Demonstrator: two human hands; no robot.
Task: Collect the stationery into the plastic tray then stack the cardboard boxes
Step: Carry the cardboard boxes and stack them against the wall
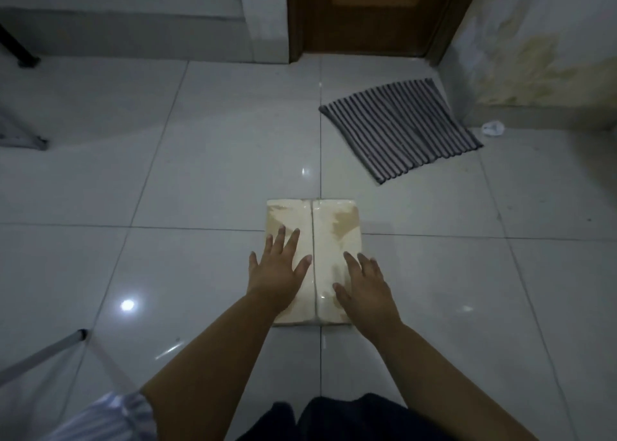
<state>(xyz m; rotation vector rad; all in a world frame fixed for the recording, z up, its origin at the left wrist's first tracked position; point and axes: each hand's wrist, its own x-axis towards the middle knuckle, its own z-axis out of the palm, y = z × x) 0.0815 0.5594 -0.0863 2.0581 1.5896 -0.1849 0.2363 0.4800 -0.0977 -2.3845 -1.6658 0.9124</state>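
A pale cardboard box point(329, 220) lies flat on the white tiled floor in the middle of the view, its two top flaps closed along a centre seam. My left hand point(278, 270) lies flat on the left flap with fingers spread and straight. My right hand point(364, 282) lies flat on the right flap near the box's right edge, fingers straight. Neither hand grips anything. No plastic tray or stationery is in view.
A grey striped mat point(400, 128) lies on the floor at the back right, before a brown wooden door point(367, 13). A small crumpled white item point(493, 128) sits by the stained right wall. Metal legs point(43, 357) stand at the lower left.
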